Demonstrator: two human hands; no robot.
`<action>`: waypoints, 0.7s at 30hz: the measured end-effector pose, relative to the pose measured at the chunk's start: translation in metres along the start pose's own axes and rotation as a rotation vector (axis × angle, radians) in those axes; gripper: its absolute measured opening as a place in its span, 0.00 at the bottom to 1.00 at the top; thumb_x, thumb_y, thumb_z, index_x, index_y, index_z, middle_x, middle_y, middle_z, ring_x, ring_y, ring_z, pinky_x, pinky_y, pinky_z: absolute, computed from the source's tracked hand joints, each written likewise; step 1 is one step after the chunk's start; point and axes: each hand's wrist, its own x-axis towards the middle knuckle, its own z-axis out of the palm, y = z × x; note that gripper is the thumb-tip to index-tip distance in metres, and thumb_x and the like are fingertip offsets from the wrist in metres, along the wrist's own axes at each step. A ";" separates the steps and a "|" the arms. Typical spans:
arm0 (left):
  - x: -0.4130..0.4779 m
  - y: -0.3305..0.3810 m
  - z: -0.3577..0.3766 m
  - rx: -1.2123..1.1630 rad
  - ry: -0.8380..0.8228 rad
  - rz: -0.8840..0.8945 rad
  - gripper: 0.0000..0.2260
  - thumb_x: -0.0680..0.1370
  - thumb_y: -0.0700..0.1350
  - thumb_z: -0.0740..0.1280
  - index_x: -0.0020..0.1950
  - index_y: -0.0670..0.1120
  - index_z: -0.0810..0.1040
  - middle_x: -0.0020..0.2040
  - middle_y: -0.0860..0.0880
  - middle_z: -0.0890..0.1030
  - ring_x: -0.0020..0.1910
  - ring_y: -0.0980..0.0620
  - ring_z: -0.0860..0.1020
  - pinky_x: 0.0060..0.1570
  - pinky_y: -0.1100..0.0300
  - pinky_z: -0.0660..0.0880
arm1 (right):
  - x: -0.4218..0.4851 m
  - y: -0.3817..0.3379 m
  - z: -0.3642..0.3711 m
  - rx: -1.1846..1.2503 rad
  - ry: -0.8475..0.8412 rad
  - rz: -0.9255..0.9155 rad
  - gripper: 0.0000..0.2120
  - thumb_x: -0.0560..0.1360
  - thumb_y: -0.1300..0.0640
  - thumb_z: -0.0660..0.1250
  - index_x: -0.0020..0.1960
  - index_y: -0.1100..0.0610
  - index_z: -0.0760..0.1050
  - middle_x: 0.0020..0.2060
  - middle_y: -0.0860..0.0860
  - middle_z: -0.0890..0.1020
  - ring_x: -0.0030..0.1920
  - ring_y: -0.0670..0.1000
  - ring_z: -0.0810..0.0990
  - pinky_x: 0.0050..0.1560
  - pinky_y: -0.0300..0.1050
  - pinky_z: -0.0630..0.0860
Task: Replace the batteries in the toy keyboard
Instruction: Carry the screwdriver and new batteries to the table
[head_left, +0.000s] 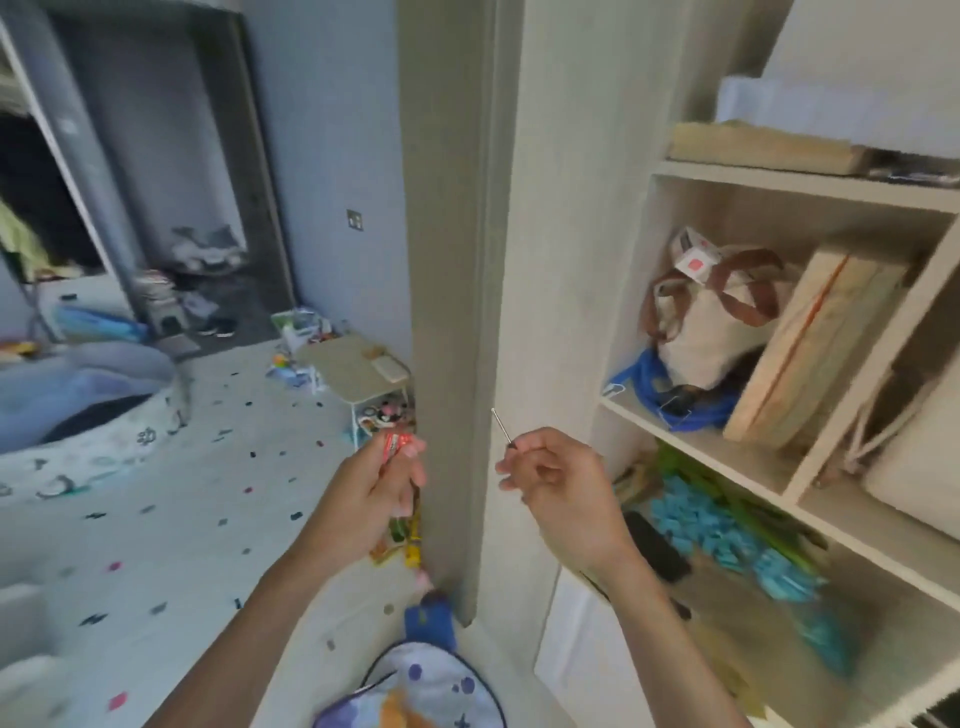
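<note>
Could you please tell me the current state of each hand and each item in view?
left hand: raised, gripping a red pack.
red pack: held, contents blurred.
right hand: pinching a thin metal tool.
thin metal tool: held, shaft pointing up and left.
tote bag: slumped on the shelf, handles up.
wooden board: tilted, in the same compartment.
low table: standing upright.

Soft, even daylight; motion blur smears the right-hand shelves (779, 322), and wide-angle distortion bends the edges.
</note>
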 end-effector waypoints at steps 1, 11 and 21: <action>-0.006 -0.011 -0.028 0.001 0.031 -0.014 0.14 0.83 0.61 0.58 0.52 0.55 0.78 0.41 0.47 0.83 0.34 0.49 0.80 0.44 0.51 0.78 | 0.006 -0.005 0.030 0.030 -0.026 -0.013 0.09 0.79 0.65 0.67 0.45 0.53 0.81 0.37 0.55 0.88 0.39 0.55 0.87 0.45 0.45 0.82; -0.059 -0.114 -0.309 0.053 0.319 -0.189 0.08 0.87 0.49 0.59 0.57 0.51 0.78 0.44 0.51 0.83 0.32 0.51 0.78 0.37 0.60 0.71 | 0.049 -0.088 0.324 0.155 -0.328 -0.059 0.04 0.82 0.66 0.67 0.50 0.62 0.79 0.43 0.60 0.89 0.35 0.46 0.87 0.39 0.35 0.80; -0.058 -0.203 -0.463 0.092 0.489 -0.264 0.09 0.88 0.46 0.58 0.58 0.49 0.78 0.45 0.47 0.84 0.33 0.52 0.78 0.37 0.65 0.73 | 0.112 -0.122 0.526 0.176 -0.522 -0.042 0.05 0.81 0.66 0.68 0.48 0.61 0.81 0.42 0.58 0.89 0.33 0.46 0.87 0.35 0.31 0.76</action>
